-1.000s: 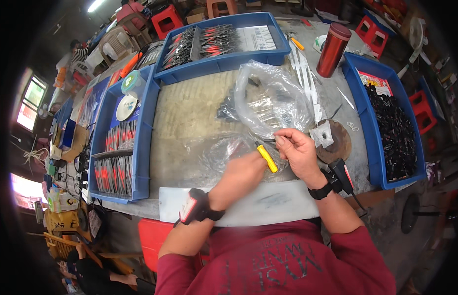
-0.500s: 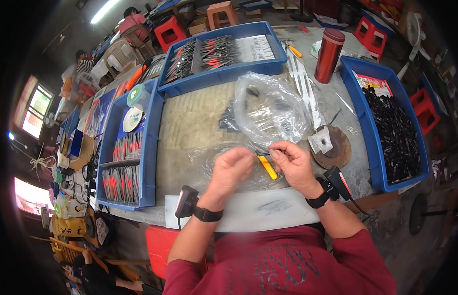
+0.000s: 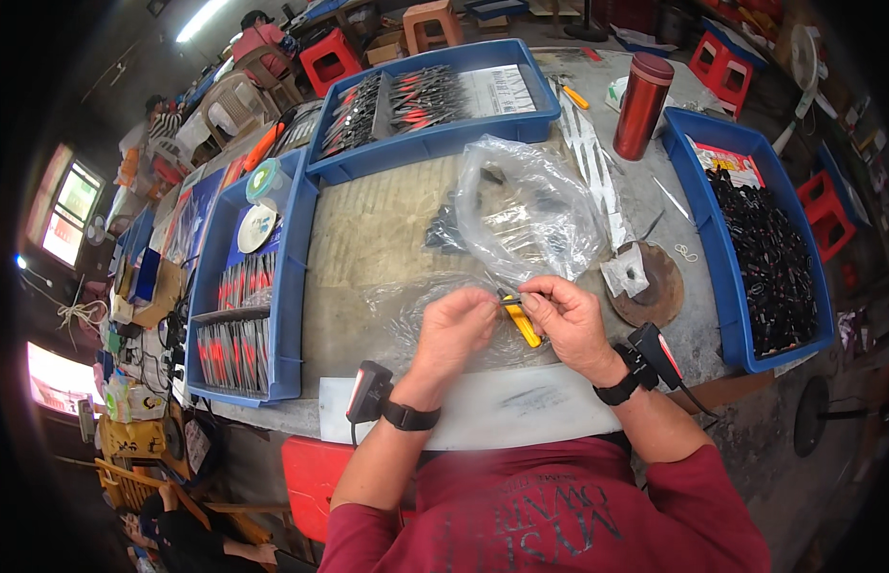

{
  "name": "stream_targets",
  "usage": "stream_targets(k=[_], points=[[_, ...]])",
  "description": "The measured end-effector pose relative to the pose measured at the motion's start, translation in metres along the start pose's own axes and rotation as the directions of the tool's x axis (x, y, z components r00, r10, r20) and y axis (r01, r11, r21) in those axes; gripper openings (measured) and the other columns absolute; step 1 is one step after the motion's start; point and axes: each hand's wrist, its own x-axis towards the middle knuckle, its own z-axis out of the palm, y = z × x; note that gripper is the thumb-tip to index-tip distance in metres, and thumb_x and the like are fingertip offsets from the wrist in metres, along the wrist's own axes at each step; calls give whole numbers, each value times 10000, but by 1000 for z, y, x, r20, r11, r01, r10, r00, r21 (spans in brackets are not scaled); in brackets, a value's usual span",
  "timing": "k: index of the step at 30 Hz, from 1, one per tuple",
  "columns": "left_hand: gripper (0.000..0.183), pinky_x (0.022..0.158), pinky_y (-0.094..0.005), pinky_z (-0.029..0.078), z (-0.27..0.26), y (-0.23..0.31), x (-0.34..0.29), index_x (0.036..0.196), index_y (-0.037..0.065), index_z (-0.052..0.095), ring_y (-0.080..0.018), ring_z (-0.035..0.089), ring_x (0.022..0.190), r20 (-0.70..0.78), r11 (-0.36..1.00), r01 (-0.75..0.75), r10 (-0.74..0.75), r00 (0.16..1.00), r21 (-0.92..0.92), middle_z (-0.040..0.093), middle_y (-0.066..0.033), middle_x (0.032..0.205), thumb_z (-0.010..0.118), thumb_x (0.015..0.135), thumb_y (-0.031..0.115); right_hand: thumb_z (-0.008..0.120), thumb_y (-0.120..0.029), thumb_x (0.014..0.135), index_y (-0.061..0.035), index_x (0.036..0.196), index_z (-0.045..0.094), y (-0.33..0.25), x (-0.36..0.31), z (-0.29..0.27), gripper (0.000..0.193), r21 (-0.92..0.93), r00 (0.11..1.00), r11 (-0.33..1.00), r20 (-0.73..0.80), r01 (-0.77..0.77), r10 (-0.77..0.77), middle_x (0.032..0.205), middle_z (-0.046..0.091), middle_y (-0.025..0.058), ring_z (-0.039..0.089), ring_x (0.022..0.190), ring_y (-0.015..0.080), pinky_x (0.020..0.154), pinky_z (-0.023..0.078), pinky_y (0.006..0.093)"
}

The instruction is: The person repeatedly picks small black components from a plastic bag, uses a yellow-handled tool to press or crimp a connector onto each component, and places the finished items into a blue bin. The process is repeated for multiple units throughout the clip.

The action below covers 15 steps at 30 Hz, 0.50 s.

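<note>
Presently, the right hand point(image 3: 569, 323) pinches a small dark piece point(image 3: 510, 302). Beside those fingertips, the left hand point(image 3: 454, 329) is bunched, its hold unclear; a yellow-handled tool point(image 3: 526, 328) lies between the 2 hands' fingers.

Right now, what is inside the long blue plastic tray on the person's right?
Many small black pieces lie heaped in the blue tray; a red-and-white printed sheet shows at its far end. The pieces cover whatever lies beneath, so that cannot be seen.

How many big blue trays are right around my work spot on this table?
3: a left tray, a far tray across from you, and a right tray. None of these is hidden.
</note>
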Motion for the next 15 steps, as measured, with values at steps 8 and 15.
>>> stream_targets(k=[8, 15], points=[[70, 451, -190, 310, -2, -1, 0, 911, 26, 581, -84, 426, 579, 6, 997, 56, -56, 998, -55, 509, -12, 706, 577, 886, 91, 556, -78, 901, 16, 1021, 581, 4, -1, 0, 154, 1, 1000, 1000, 22, -5, 5, 738, 537, -19, 457, 599, 26, 536, 392, 173], [84, 442, -190, 320, -5, -1, 1, 910, 16, 587, -96, 433, 576, 16, 985, 122, -121, 993, -120, 521, -35, 723, 589, 877, 93, 545, -77, 906, 16, 1018, 577, 5, -2, 1, 149, -7, 999, 1000, 42, -30, 30, 739, 540, -8, 468, 595, 33, 535, 397, 179]])
